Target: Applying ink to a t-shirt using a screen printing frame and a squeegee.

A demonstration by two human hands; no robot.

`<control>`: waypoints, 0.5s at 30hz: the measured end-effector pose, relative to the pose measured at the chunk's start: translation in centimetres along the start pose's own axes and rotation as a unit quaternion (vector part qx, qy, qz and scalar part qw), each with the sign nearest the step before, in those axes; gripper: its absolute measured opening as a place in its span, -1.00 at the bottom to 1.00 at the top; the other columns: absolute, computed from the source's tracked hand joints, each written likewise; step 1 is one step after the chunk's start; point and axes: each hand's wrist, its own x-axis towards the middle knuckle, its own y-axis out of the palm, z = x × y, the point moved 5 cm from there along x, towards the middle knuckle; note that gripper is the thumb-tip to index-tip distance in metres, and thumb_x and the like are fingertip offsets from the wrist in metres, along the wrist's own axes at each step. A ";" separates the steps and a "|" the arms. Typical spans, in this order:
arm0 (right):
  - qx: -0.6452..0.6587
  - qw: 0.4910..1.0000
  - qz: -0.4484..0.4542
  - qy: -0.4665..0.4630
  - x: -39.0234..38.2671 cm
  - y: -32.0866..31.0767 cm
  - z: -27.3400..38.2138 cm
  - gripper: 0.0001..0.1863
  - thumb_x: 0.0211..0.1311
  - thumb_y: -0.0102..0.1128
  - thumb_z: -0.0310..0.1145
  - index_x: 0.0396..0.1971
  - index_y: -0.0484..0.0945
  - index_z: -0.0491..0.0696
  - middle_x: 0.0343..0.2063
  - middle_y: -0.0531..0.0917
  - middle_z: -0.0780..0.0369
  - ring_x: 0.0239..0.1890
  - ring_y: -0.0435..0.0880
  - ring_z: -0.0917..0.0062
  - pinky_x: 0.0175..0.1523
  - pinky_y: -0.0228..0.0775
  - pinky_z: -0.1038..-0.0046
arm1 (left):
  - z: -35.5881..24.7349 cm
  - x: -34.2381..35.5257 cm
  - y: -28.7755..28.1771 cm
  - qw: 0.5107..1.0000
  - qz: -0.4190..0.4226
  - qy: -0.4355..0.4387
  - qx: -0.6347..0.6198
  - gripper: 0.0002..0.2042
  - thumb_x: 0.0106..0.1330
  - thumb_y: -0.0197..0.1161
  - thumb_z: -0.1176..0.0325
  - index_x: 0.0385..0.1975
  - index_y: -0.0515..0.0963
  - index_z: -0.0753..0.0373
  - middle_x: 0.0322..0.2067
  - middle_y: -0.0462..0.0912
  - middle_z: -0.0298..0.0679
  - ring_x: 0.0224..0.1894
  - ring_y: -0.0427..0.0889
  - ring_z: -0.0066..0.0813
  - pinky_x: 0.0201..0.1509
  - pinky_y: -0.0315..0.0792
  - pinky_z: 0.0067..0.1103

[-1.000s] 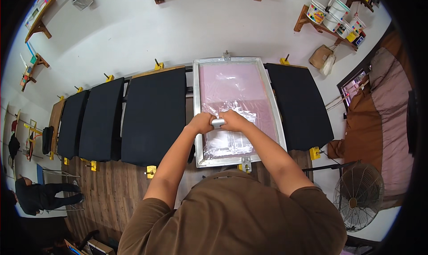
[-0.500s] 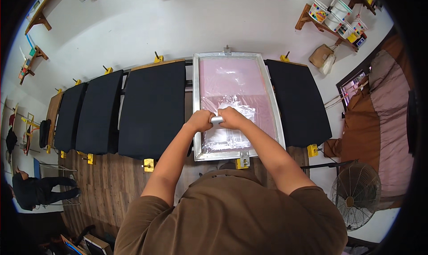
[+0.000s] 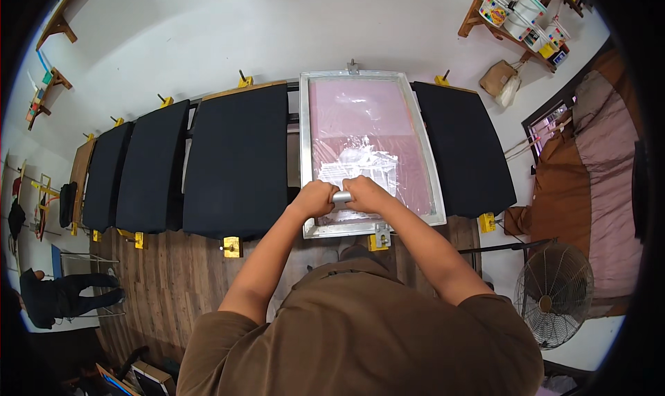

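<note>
Both of my hands are closed on a silver squeegee (image 3: 341, 197), my left hand (image 3: 316, 199) at its left end and my right hand (image 3: 367, 193) at its right end. The bar's middle shows between my fists; its lower edge is hidden. It is over the near part of a screen-printing frame (image 3: 304, 133), which has a metal rim and pinkish mesh (image 3: 353, 112). White ink (image 3: 370, 162) streaks the mesh just beyond my hands, in a blocky patch. A metal clip (image 3: 381, 228) is at the frame's near edge.
Black-covered boards (image 3: 235, 160) stand in a row to the left, another black board (image 3: 465, 150) to the right. Yellow clamps (image 3: 232, 247) jut from their ends. A floor fan (image 3: 554, 295) stands at the right. Another person (image 3: 66, 292) is at far left. Buckets (image 3: 519, 23) sit on a wall shelf.
My hands have drawn the squeegee toward me, to the frame's near end. More of the white inked patch shows beyond them. The whole view has shifted slightly.
</note>
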 end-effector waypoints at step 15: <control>-0.006 1.000 0.016 0.010 -2.8 0.9 1.8 -0.70 -0.07 0.47 -0.38 -0.35 0.56 -0.16 -0.44 0.70 0.01 -0.27 0.73 0.05 -0.12 0.58 0.14 | -1.9 -2.5 1.2 1.000 -0.001 -0.004 -0.002 -0.85 0.00 0.29 0.43 -0.40 0.67 0.20 -0.49 0.69 0.02 -0.37 0.70 0.09 -0.17 0.59 -0.18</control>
